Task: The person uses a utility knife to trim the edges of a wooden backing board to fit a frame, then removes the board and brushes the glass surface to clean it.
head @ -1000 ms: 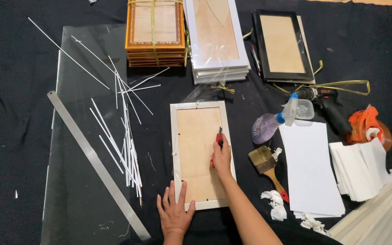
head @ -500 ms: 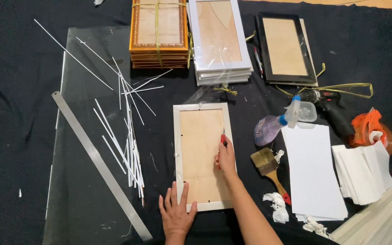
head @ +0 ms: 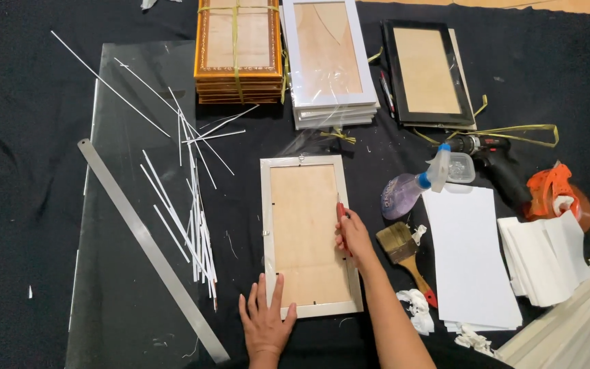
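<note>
My left hand (head: 265,320) lies flat and spread open on the bottom-left corner of the silver-white rectangular picture frame (head: 311,234), which rests face down on the black cloth-covered table (head: 22,171), its tan backing board up. My right hand (head: 352,232) is closed around a small red-handled tool (head: 341,213), its tip at the frame's right rail; I can't make out the tip itself.

I judge the main risk to be a slip: if I press too hard, the tip could jump off the rail and gouge the backing board or jab my left hand. If my left hand eases off, the frame could skate on the cloth towards the thin white strips (head: 192,225) lying on the clear glass sheet (head: 128,225) just beside it. Glass may sit inside the frame, so heavy leaning could crack it. The wooden-handled paintbrush (head: 404,249) lies near my right forearm; a wide elbow could knock it.
</note>
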